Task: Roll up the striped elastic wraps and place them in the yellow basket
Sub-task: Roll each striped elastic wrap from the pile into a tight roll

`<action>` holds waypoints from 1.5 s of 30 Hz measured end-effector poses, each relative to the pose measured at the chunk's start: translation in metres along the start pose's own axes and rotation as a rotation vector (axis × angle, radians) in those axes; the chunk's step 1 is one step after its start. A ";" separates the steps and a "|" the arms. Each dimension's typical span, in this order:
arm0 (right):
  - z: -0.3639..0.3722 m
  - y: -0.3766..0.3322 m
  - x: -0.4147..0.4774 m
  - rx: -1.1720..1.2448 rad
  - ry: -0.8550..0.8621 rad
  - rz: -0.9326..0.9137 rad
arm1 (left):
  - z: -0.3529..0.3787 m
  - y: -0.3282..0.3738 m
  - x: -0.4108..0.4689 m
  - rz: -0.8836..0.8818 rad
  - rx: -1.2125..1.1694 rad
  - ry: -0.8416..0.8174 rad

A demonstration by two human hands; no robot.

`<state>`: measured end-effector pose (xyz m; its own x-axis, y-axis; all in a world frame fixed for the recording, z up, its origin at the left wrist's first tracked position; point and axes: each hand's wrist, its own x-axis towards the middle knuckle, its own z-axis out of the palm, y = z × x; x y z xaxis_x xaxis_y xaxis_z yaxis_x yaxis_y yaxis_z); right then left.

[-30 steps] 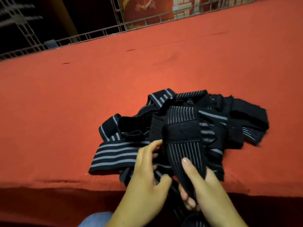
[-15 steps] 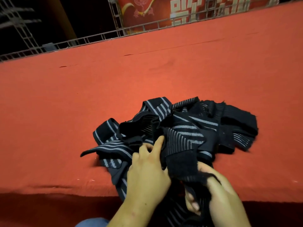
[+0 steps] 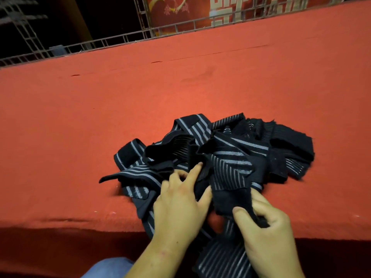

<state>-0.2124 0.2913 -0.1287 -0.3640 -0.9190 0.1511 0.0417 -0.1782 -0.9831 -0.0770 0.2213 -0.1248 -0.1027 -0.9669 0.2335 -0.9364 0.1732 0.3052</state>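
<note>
- Sorting one wrap (image 3: pixel 230 199) out of the tangle looks like the step in hand; nothing is rolled yet.
- Wraps (image 3: pixel 230 153) lie in a loose pile on the red table (image 3: pixel 140 97), black with pale stripes, crossed over one another.
- Right hand (image 3: pixel 269 233) is at the near side of the pile. Its thumb and curled fingers pinch the plain black end of that wrap.
- A striped length hangs below the pile, past the table's front edge; it seems to belong to the held wrap, though the tangle hides the join.
- Left hand (image 3: pixel 180 205) is just left of the pinched end. Its fingers are mostly straight and spread, the forefinger tip pressing into the pile, and it clasps nothing that I can see.
- Next, I judge, the held wrap must be drawn clear while the left hand pins the pile, then laid flat so rolling can start from the black end.
- The wraps are stretchy and interlaced, so a quick pull would likely drag neighbours along.
- The basket is not in view, so where it sits and what it holds cannot be told. No other container shows.
- Beyond the pile, a metal rail (image 3: pixel 120 39) runs along the far edge of the table.
</note>
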 end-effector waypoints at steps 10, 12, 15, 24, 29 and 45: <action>-0.002 0.000 0.002 0.273 0.052 0.213 | -0.002 0.004 0.002 -0.019 0.094 -0.070; -0.004 0.005 0.002 0.313 -0.006 0.324 | -0.003 0.004 0.002 -0.018 0.104 -0.085; -0.002 0.004 0.002 0.418 -0.031 0.430 | -0.004 0.004 0.001 0.002 0.095 -0.084; 0.000 -0.011 0.001 0.297 -0.143 0.471 | -0.005 0.001 0.000 -0.018 0.086 -0.080; 0.000 -0.010 0.001 0.325 -0.063 0.476 | -0.004 0.001 0.001 -0.025 0.086 -0.062; 0.006 0.002 -0.001 0.281 -0.116 0.338 | -0.037 -0.022 -0.033 0.023 -1.062 -0.228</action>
<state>-0.2065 0.2897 -0.1305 -0.1808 -0.9724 -0.1475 0.3969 0.0651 -0.9155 -0.0405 0.2567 -0.1052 -0.2790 -0.9544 0.1059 -0.1768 0.1594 0.9712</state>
